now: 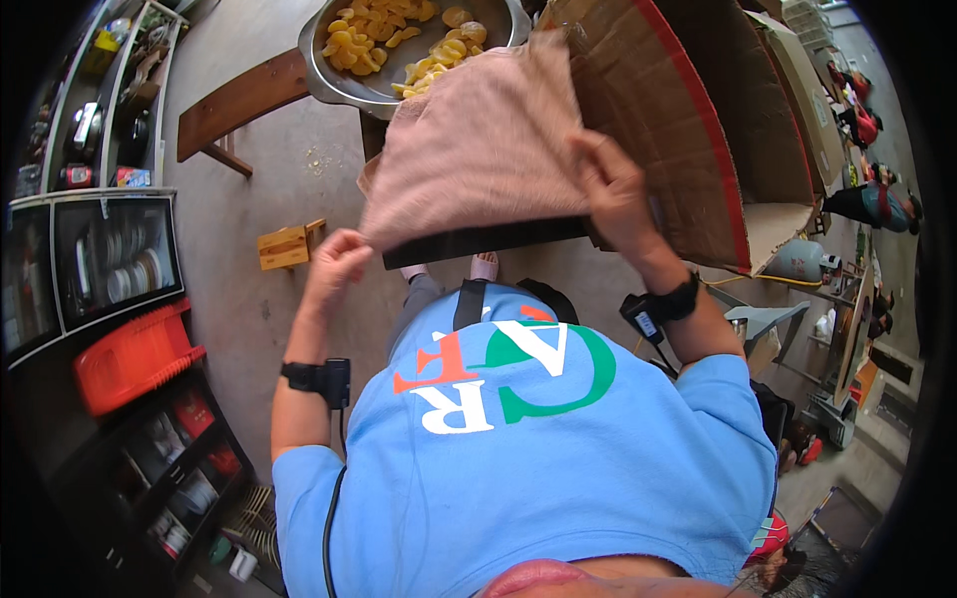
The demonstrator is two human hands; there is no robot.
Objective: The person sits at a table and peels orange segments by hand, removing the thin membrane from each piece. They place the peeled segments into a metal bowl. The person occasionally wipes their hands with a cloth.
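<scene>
A pink cloth (478, 149) is stretched out between my two hands, its weave blurred by motion. My left hand (340, 263) pinches its near left corner. At the near right edge, my right hand (609, 183) grips the cloth between thumb and fingers. The cloth's far edge reaches the rim of a metal basin (318, 75) holding pale yellow peeled citrus segments (355, 45). Under the cloth shows the dark edge of a board or bench (478, 245); what else lies beneath it is hidden.
Right of the cloth stands a large open cardboard box (643, 127). A brown wooden bench (239, 105) and a small wooden stool (282, 248) are on the left. Farther left are a glass-fronted dish cabinet (116, 254) and an orange plastic crate (138, 357). Several people are in the far right background.
</scene>
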